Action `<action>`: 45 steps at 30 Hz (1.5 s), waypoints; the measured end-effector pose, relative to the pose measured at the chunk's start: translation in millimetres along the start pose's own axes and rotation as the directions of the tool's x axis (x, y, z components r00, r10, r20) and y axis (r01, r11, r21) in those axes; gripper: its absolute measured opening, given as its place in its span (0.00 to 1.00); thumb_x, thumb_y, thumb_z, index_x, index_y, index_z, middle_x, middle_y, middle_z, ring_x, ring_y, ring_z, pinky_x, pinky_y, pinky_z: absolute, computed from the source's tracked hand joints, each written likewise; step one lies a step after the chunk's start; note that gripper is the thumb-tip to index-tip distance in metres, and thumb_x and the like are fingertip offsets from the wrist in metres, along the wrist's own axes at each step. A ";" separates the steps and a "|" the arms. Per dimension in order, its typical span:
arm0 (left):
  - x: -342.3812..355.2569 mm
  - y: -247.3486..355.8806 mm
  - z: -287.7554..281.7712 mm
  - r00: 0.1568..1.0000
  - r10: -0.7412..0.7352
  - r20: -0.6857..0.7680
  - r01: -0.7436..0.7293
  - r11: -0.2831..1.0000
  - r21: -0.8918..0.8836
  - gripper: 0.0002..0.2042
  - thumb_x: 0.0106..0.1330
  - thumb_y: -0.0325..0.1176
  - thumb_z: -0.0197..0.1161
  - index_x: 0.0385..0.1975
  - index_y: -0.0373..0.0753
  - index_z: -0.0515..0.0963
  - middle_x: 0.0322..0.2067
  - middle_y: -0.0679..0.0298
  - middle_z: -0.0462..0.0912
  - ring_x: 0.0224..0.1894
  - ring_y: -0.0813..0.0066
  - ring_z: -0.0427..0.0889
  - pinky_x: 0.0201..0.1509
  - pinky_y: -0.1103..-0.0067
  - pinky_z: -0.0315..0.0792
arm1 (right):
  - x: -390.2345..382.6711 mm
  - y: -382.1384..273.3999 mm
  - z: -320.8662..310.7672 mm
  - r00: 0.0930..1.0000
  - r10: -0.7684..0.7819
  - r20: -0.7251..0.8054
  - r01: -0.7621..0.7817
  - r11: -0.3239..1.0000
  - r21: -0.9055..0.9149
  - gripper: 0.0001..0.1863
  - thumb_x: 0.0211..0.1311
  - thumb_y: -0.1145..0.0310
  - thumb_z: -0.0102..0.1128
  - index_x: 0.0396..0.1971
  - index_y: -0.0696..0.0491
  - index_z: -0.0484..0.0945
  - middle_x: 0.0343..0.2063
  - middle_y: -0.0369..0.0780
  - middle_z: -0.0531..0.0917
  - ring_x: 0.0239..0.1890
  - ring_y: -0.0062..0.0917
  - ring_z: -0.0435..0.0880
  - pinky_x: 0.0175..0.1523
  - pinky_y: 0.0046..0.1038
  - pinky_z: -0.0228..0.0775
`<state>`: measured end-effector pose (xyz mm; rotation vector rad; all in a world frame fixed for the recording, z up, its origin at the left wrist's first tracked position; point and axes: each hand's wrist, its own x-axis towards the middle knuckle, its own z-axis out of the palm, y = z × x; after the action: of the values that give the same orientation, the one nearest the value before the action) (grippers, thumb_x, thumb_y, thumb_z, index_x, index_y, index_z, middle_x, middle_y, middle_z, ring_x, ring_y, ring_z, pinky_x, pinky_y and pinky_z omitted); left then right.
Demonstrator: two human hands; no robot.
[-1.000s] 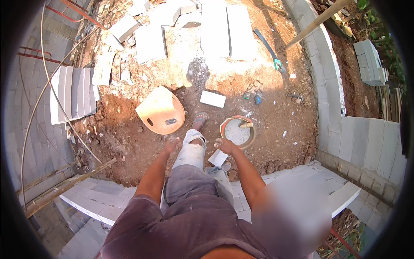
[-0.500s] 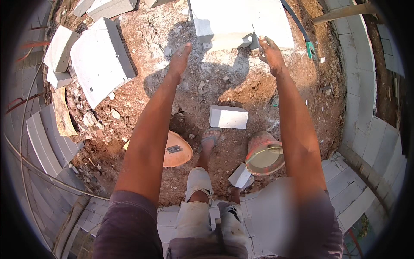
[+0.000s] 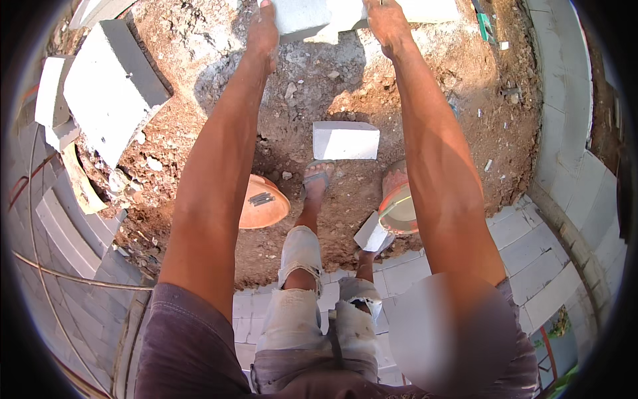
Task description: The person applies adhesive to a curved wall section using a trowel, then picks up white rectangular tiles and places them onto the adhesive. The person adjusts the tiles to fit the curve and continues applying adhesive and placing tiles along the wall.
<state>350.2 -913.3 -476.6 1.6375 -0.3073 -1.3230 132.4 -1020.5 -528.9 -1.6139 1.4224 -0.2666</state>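
Note:
At the top edge, my left hand [image 3: 262,33] grips the left end of a long white block [image 3: 309,16] and my right hand [image 3: 385,26] grips its right end; the fingertips are partly out of view or hidden. Below, a small white block [image 3: 345,139] lies on the dirt just beyond my foot. A bucket of pale liquid [image 3: 399,213] stands beside my right forearm, with another small block [image 3: 369,231] against it. An orange plastic tray [image 3: 269,213] with grey metal pieces on it lies beside my left forearm.
Large white slabs [image 3: 113,86] lie at the left on rubble-strewn dirt. A green-handled tool [image 3: 485,28] lies at the upper right. Low block walls [image 3: 558,113] border the right, with block paving [image 3: 505,233] at the lower right. Cables [image 3: 86,279] cross the lower left.
Both my hands have reached forward to the top of the view. They were empty a second ago and now grip the long white block. The view has shifted as I lean.

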 end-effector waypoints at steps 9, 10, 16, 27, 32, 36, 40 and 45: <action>-101.5 -102.4 -41.7 0.989 -0.149 0.001 0.148 0.982 -0.121 0.48 0.66 0.70 0.50 0.73 0.35 0.52 0.70 0.49 0.60 0.71 0.56 0.61 0.72 0.64 0.58 | -163.9 -11.9 -14.2 0.904 0.367 0.219 -0.427 0.740 0.520 0.43 0.65 0.53 0.62 0.73 0.51 0.51 0.65 0.55 0.68 0.72 0.43 0.61 0.74 0.46 0.53; -97.8 -102.4 -39.6 0.987 -0.158 0.007 0.158 0.984 -0.079 0.49 0.65 0.70 0.52 0.72 0.34 0.53 0.69 0.49 0.62 0.71 0.56 0.62 0.72 0.64 0.59 | -159.2 -23.2 -15.1 0.910 0.339 0.236 -0.412 0.700 0.583 0.47 0.64 0.53 0.65 0.74 0.52 0.47 0.66 0.55 0.67 0.73 0.43 0.60 0.75 0.47 0.52; -187.1 -70.4 -43.3 0.970 -0.195 0.143 0.216 0.966 -0.144 0.46 0.62 0.59 0.66 0.69 0.29 0.57 0.62 0.48 0.70 0.63 0.55 0.73 0.66 0.64 0.69 | -220.2 -5.1 -35.4 0.886 0.171 0.431 -0.435 0.629 0.645 0.60 0.57 0.53 0.72 0.75 0.60 0.35 0.70 0.56 0.59 0.71 0.45 0.61 0.73 0.40 0.56; -553.7 49.1 -67.6 0.822 -0.567 0.059 0.568 0.806 -0.166 0.39 0.66 0.52 0.65 0.68 0.32 0.59 0.58 0.51 0.73 0.58 0.58 0.76 0.60 0.65 0.74 | -552.0 -165.1 -144.5 0.782 0.394 0.482 -0.612 0.338 0.715 0.47 0.59 0.66 0.68 0.73 0.63 0.49 0.63 0.49 0.69 0.64 0.32 0.70 0.69 0.33 0.60; -602.3 73.0 -78.5 0.656 -0.748 0.101 0.754 0.641 -0.142 0.41 0.64 0.53 0.67 0.68 0.30 0.60 0.62 0.48 0.70 0.62 0.57 0.74 0.63 0.65 0.72 | -622.2 -168.3 -148.6 0.716 0.481 0.505 -0.686 0.352 0.637 0.43 0.64 0.59 0.63 0.72 0.60 0.53 0.62 0.44 0.71 0.62 0.30 0.71 0.68 0.32 0.60; -546.5 59.1 -69.1 0.569 -0.797 0.203 0.821 0.540 -0.184 0.43 0.66 0.60 0.62 0.70 0.32 0.58 0.65 0.47 0.67 0.66 0.56 0.69 0.66 0.63 0.68 | -598.0 -151.9 -137.0 0.611 0.547 0.572 -0.741 0.141 0.657 0.37 0.66 0.51 0.59 0.69 0.57 0.62 0.59 0.42 0.75 0.63 0.29 0.71 0.68 0.35 0.61; -520.9 99.9 -45.3 0.621 -0.757 0.205 0.755 0.648 0.105 0.41 0.71 0.59 0.54 0.72 0.33 0.54 0.70 0.49 0.59 0.71 0.56 0.61 0.71 0.62 0.59 | -568.4 -160.4 -165.5 0.591 0.547 0.592 -0.687 -0.042 0.725 0.41 0.67 0.42 0.55 0.69 0.56 0.62 0.64 0.46 0.72 0.67 0.33 0.69 0.68 0.41 0.64; -523.0 99.3 8.4 0.938 0.225 0.264 -0.347 0.625 0.700 0.42 0.74 0.61 0.46 0.73 0.29 0.50 0.72 0.42 0.54 0.75 0.47 0.51 0.75 0.57 0.50 | -550.0 -158.6 -193.7 0.614 0.567 0.550 -0.659 -0.016 0.752 0.47 0.65 0.32 0.49 0.70 0.55 0.60 0.66 0.47 0.70 0.68 0.35 0.68 0.67 0.44 0.64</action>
<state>181.4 -601.9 -79.1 2.0196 -1.3021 -1.1242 -62.6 -657.3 -87.1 0.1124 1.3312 -0.3705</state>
